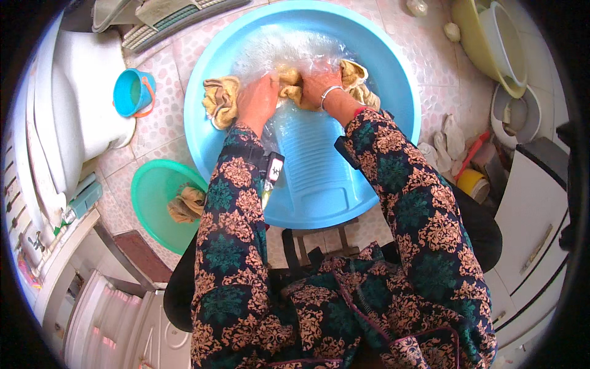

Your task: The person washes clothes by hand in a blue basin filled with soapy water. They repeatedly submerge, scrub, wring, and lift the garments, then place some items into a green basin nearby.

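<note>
A large light-blue plastic basin (396, 117) with a ridged washboard (318, 157) moulded into its near side stands before me. Foamy, splashing water (286, 48) covers its far half. My left hand (259, 99) is closed around a wet yellow-brown cloth (222, 102), which bulges out beyond the wrist on the left. Cloth also shows between the two hands. My right hand (318, 85), with a silver bangle on the wrist, grips the cloth too, and folds of it hang out to the right. Splashing water blurs the fingertips of the right hand.
Left of the blue basin sits a green basin (159, 207) with a bunched brownish cloth (186, 204) in it. A small blue bucket (133, 92) stands by a white toilet (92, 87). Stacked tubs (502, 46), a grey-white bucket (530, 110) and a white cabinet (530, 212) line the right.
</note>
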`<state>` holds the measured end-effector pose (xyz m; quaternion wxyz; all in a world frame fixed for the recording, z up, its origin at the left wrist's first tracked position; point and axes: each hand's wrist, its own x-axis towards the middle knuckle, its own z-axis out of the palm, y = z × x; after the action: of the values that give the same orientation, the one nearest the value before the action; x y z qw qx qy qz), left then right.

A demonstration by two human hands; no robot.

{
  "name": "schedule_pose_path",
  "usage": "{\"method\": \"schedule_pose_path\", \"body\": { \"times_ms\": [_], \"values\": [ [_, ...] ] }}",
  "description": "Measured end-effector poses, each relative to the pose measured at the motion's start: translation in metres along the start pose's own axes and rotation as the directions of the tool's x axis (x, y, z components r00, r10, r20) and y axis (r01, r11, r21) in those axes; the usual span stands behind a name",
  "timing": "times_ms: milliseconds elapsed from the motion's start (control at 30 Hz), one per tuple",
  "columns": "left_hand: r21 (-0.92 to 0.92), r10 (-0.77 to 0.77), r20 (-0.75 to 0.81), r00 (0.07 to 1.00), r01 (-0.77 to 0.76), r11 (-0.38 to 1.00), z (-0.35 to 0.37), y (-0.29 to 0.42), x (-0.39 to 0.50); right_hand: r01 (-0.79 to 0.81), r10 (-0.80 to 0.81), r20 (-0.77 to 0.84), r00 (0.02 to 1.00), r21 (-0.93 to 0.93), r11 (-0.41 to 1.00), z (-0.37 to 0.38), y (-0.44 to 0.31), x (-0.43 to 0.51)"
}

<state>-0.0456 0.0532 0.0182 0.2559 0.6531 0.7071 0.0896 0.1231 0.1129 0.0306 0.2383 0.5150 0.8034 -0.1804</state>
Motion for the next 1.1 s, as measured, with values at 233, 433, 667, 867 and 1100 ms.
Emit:
{"method": "schedule_pose_path", "body": {
  "times_ms": [233, 433, 667, 867, 1100],
  "values": [
    [-0.453, 0.039, 0.361, 0.932, 0.138, 0.881, -0.028, 0.002, -0.040, 0.330, -0.333, 0.088, 0.939, 0.047, 0.943, 0.001, 0.004, -0.028],
    [-0.719, 0.001, 0.141, 0.990, 0.102, 0.688, -0.020, -0.024, -0.080, 0.326, -0.314, -0.282, 0.907, -0.004, 0.945, 0.019, -0.018, -0.041],
    [-0.864, -0.410, 0.198, 0.890, 0.356, 0.356, -0.027, -0.062, -0.088, 0.614, -0.256, -0.656, 0.710, 0.400, 0.680, -0.089, -0.032, -0.048],
    [-0.875, -0.394, 0.448, 0.803, 0.301, -0.380, -0.053, -0.017, -0.067, 0.741, -0.393, -0.631, 0.669, 0.525, 0.418, -0.140, -0.040, -0.107],
    [-0.986, -0.119, 0.164, 0.979, 0.158, -0.062, -0.007, -0.038, -0.050, 0.305, -0.313, -0.214, 0.925, 0.910, 0.280, -0.039, 0.006, -0.075]
  ]
}}
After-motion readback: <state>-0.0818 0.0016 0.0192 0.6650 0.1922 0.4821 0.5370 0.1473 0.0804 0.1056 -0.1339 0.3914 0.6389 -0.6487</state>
